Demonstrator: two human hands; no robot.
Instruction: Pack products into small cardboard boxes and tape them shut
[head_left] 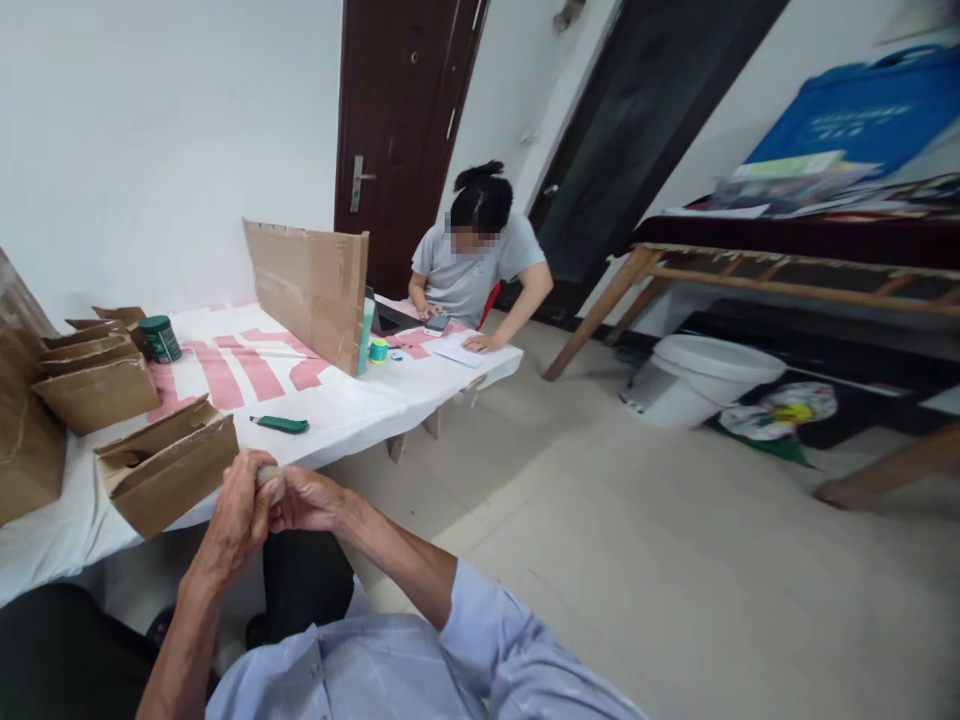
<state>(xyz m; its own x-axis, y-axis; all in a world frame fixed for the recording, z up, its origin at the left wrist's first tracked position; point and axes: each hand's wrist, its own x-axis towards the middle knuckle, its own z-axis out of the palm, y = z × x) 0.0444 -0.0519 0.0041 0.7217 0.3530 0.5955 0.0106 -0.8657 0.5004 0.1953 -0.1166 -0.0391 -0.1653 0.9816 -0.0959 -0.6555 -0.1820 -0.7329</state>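
Both hands meet over my lap at the table's near edge. My left hand (pixel 241 505) is closed, its fingers curled round a small, pale, rounded thing (pixel 271 484); its exact kind I cannot make out. From the other side my right hand (pixel 306 500) pinches at it, fingers bent and partly hidden. Just left of my hands stands an open cardboard box (pixel 176 480). A green utility knife (pixel 280 424) lies on the white and pink tablecloth (pixel 341 405) beyond them.
More cardboard boxes (pixel 97 390) and a dark green can (pixel 160 340) stand at the left. A tall cardboard panel (pixel 307 290) divides the table. Past it, a person (pixel 480 260) leans over a paper. A white bucket (pixel 697 380) is on the floor under a wooden table (pixel 787 285).
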